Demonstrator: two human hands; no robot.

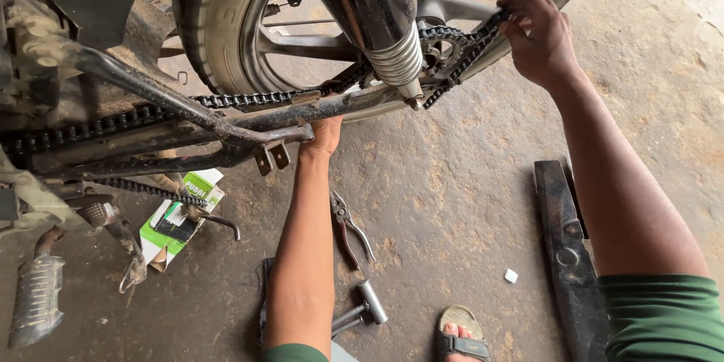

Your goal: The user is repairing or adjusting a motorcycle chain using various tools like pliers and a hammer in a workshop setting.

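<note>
A motorcycle's rear wheel stands in front of me with a black drive chain running along the swingarm to the rear sprocket. My right hand pinches the chain's far end just right of the sprocket. My left hand reaches up under the swingarm and is partly hidden behind it, so I cannot tell what its fingers do. A chrome shock absorber crosses in front of the sprocket.
On the concrete floor lie pliers, a metal socket tool, a green-and-white box and a long black chain cover. A footpeg hangs low at left. My sandalled foot is at the bottom.
</note>
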